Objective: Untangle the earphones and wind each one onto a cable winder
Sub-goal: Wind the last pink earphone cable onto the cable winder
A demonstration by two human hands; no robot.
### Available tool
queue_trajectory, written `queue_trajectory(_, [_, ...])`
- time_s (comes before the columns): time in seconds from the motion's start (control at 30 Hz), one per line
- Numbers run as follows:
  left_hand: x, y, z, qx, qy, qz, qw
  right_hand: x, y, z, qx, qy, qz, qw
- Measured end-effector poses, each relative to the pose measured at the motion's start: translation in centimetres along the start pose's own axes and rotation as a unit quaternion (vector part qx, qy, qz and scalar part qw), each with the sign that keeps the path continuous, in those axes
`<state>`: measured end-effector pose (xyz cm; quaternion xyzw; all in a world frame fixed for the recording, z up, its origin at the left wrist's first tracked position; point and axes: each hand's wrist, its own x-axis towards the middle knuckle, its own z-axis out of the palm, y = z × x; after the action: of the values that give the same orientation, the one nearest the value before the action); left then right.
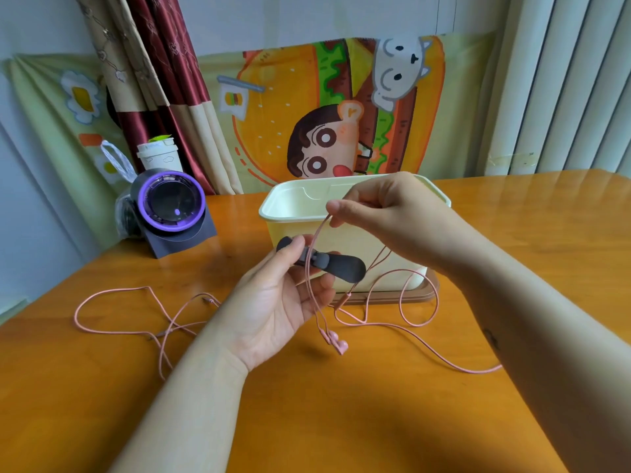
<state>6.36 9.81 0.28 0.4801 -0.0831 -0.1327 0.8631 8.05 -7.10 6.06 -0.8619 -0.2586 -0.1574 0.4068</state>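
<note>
My left hand (280, 302) grips a dark grey cable winder (336, 266) above the table, thumb pressing its narrow middle. A pink earphone cable (316, 247) crosses the winder's middle and rises to my right hand (386, 209), which pinches it between thumb and forefinger. Below the left hand the two pink earbuds (336, 341) dangle. The rest of this cable loops over the table (420, 322) and runs under my right forearm. A second pink earphone (146, 315) lies in loose loops on the table at the left.
A pale yellow plastic box (293, 216) stands open behind my hands on a brown lid (403, 297). A grey and purple round device (170, 209) sits at the back left with a paper cup (158, 157) behind it. The orange wooden table (341, 404) extends toward me.
</note>
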Motion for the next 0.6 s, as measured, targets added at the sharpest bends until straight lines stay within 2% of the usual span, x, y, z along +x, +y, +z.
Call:
queue_trajectory(0.37, [0.0, -0.2, 0.2, 0.046, 0.013, 0.033, 0.998, 0.3, 1.0, -0.1, 0.028, 0.041, 0.027, 0.998])
queue_trajectory(0.6, [-0.3, 0.0, 0.1, 0.095, -0.043, 0.032, 0.994, 0.6, 2.5, -0.3, 0.013, 0.120, 0.055, 0.991])
